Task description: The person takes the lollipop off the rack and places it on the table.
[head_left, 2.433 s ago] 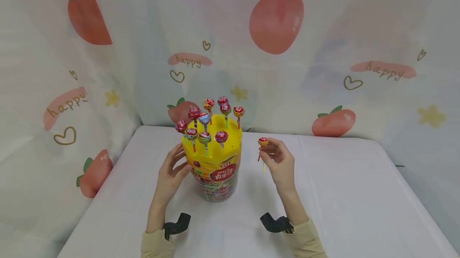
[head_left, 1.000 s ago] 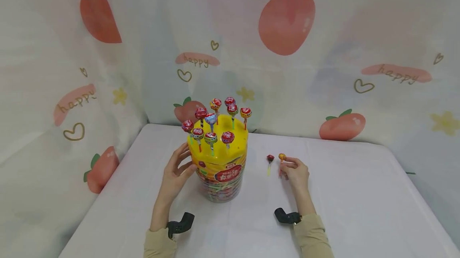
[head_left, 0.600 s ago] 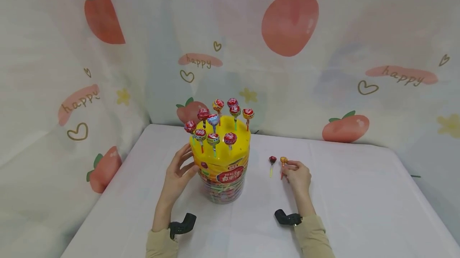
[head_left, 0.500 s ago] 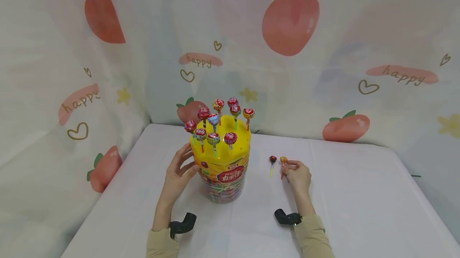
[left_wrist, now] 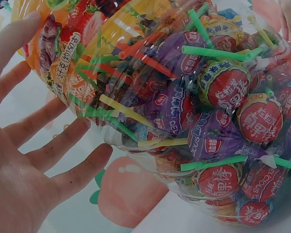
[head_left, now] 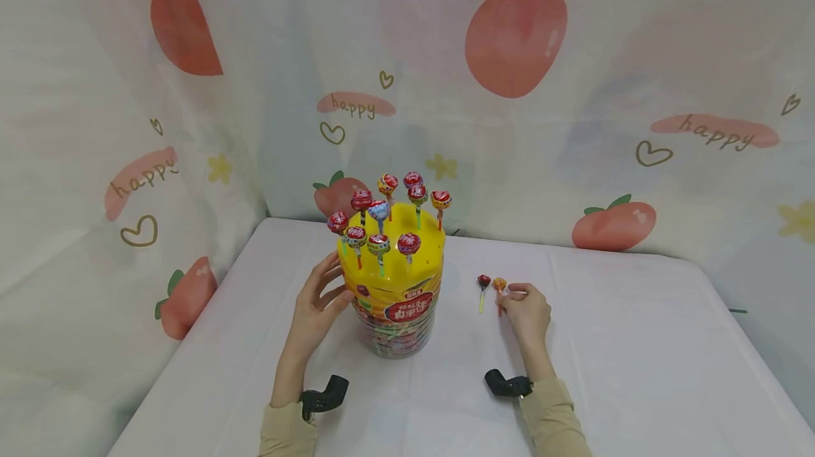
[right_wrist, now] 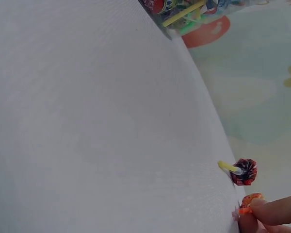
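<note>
You wear a plain beige left sleeve (head_left: 288, 431) and a right sleeve (head_left: 554, 417) of the same colour, both long. Your left wrist camera (head_left: 326, 396) and your right wrist camera (head_left: 507, 384) are black, with a bent, tube-like shape.

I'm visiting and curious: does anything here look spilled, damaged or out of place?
Nothing looks spilled or damaged. One dark red lollipop lying on the white table looks out of place, since others stand upright in the yellow tub lid; the right grip pinches an orange lollipop beside it.
</note>
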The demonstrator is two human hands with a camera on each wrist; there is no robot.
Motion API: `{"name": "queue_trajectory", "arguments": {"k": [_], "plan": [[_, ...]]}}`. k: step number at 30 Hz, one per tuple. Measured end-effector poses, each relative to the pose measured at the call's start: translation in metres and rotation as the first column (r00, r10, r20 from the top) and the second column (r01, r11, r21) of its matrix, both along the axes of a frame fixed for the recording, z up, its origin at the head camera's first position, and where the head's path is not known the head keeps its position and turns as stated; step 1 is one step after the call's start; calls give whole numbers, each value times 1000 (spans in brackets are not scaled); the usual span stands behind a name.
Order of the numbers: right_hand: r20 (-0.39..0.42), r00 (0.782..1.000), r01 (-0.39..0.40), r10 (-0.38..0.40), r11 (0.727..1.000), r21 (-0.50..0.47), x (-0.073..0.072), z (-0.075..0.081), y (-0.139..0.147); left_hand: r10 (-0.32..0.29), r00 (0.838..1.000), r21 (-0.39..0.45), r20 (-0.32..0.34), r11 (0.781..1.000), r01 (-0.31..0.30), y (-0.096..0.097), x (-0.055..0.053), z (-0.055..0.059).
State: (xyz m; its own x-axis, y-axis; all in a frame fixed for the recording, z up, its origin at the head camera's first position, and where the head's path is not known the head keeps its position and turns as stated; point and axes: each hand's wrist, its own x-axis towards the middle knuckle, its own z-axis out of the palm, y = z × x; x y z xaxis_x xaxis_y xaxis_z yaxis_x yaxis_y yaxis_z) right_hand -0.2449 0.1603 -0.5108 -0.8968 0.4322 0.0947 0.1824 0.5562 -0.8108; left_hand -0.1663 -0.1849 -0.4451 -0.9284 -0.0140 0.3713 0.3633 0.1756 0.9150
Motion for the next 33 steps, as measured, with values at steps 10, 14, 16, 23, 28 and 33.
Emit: {"name": "queue_trajectory", "arguments": {"k": [10,14,16,23,28,33], "plan": [[-1,1000,4,-4,999,-38,6,2,1,-6,1000,-8,4,1000,6,0,0,0],[20,1000,-22,23,997,-77,8,7,2,-2,1000,-9,1,1000,2,0,0,1],[32,999,-40,43,993,-109,9,11,2,-1,1000,-8,2,1000,1,0,1,2],[-15,994,-106,105,974,-202,15,32,-2,-3,1000,-7,11,1000,3,0,0,2],[-64,986,-164,152,946,-279,23,50,-8,3,1000,-12,15,1000,-3,0,1,3],[-115,977,-206,180,935,-289,33,68,-13,6,1000,-14,22,1000,-5,0,2,4]]}}
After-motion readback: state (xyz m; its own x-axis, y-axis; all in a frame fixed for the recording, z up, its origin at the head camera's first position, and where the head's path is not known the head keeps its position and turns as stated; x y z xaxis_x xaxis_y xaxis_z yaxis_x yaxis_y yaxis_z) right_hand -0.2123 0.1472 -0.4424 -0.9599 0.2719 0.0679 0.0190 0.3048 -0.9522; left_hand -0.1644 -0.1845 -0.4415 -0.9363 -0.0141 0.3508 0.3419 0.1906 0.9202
